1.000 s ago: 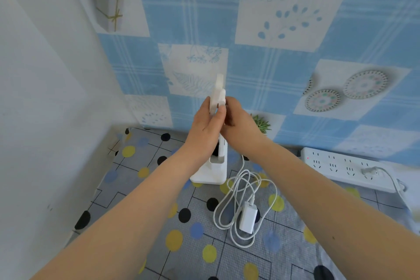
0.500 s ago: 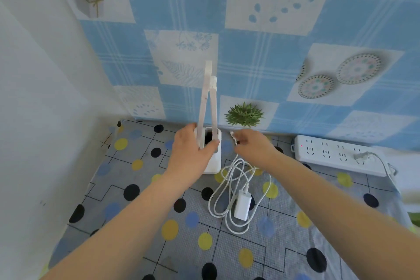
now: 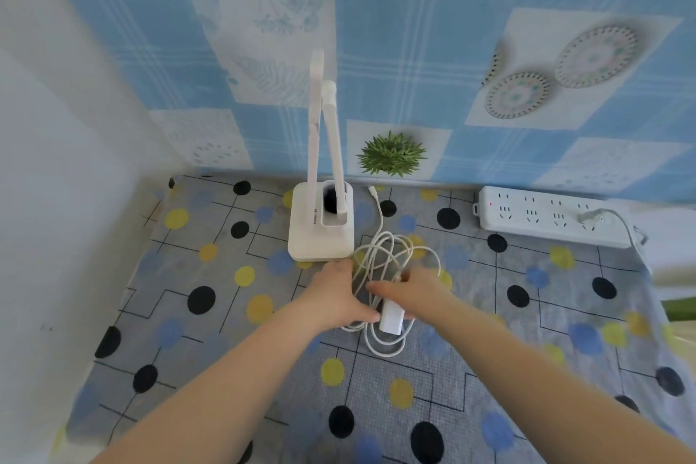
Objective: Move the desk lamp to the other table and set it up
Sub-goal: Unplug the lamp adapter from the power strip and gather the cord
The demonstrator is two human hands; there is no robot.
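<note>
Desk lamp (image 3: 320, 226) stands upright on its square white base near the rear of the table; its folded arm and head run vertically, long axis pointing up along the wall. Its coiled white cable (image 3: 384, 260) and power adapter (image 3: 391, 316) lie just right of the base. Left hand (image 3: 335, 294), fingers fairly straight, rests at the coil's left edge. Right hand (image 3: 418, 294) lies over the coil and adapter; actual grip cannot be determined. Table carries a grey polka-dot tablecloth (image 3: 211, 313); a power strip (image 3: 546, 217) lies at the rear right, below blue patterned wallpaper (image 3: 433, 60).
</note>
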